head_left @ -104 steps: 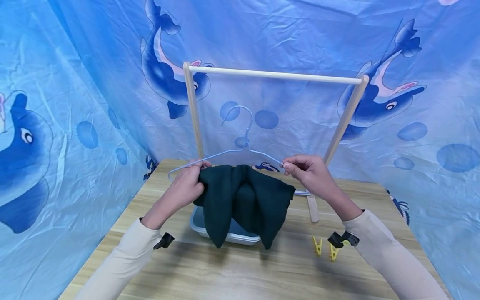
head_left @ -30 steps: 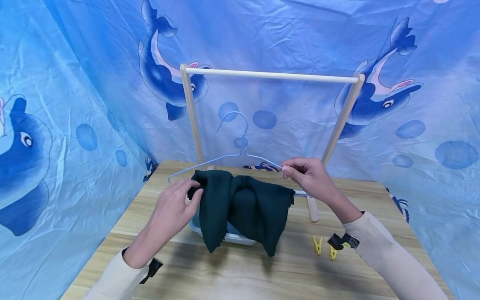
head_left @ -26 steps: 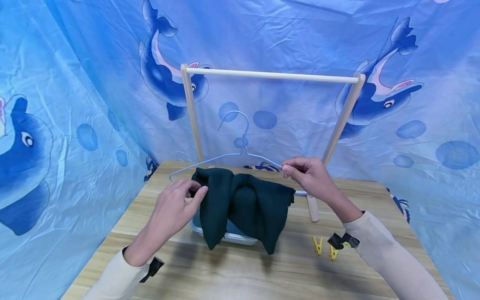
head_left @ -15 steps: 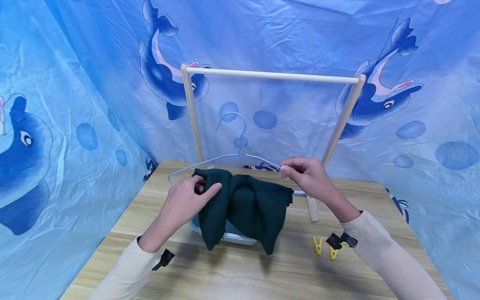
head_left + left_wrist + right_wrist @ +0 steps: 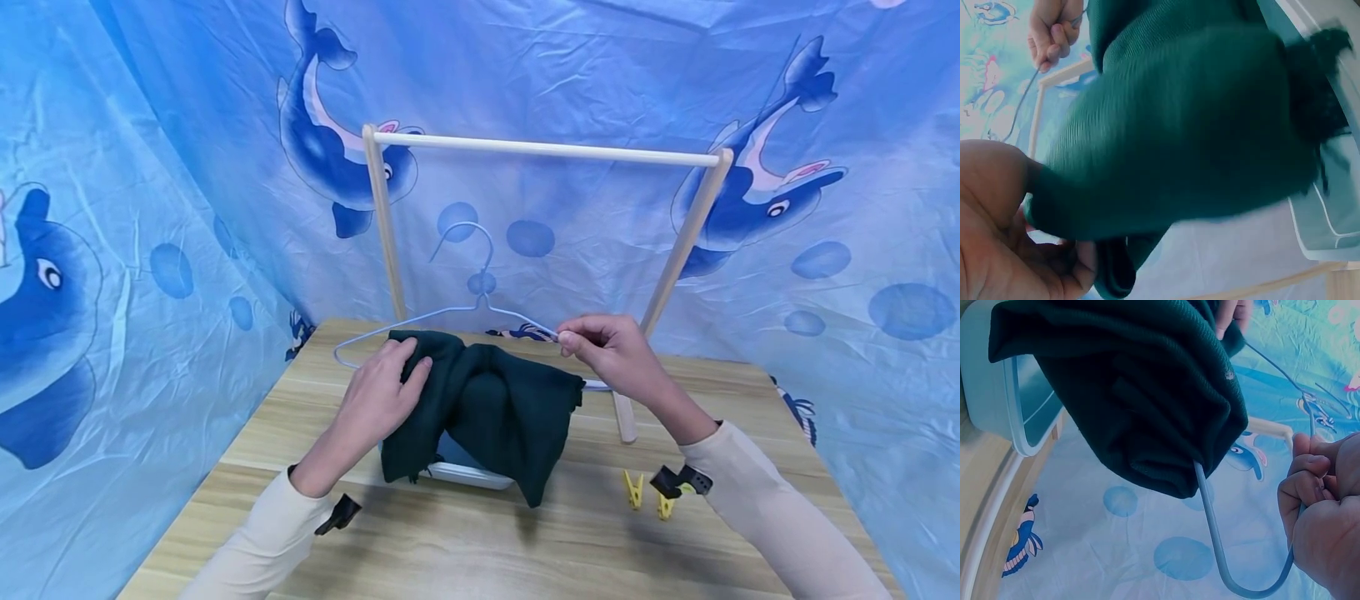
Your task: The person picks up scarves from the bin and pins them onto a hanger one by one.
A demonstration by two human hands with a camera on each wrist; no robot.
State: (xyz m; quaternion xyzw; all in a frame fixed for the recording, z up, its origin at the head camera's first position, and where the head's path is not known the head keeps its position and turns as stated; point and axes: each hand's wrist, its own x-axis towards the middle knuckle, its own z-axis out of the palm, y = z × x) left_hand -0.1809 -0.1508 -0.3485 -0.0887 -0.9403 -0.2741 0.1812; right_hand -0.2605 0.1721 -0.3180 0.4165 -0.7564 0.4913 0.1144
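Note:
A light blue wire hanger (image 5: 450, 311) is held up with its hook at the top. Over its lower bar hangs a dark green scarf (image 5: 495, 408) in folds, with a fringed edge (image 5: 1325, 81) showing in the left wrist view. My left hand (image 5: 378, 385) pinches the scarf's upper left part, thumb in front and fingers behind. On the hanger's right arm, my right hand (image 5: 611, 350) grips the wire between thumb and curled fingers; the right wrist view shows the bar (image 5: 1210, 519) running into the scarf. Beneath the scarf stands a pale plastic basin (image 5: 472, 475), partly hidden.
A wooden rack with a white rail (image 5: 540, 149) stands behind the hanger. Two yellow clothespins (image 5: 634, 490) lie on the wooden table (image 5: 465, 550) at the right. Something thin and whitish (image 5: 597, 385) shows behind the scarf's right edge. A blue dolphin-print curtain (image 5: 570, 75) surrounds the table.
My left hand has moved up and right along the scarf. The scarf's left flap has spread leftward and its lower tip has risen. My right hand keeps its grip on the hanger.

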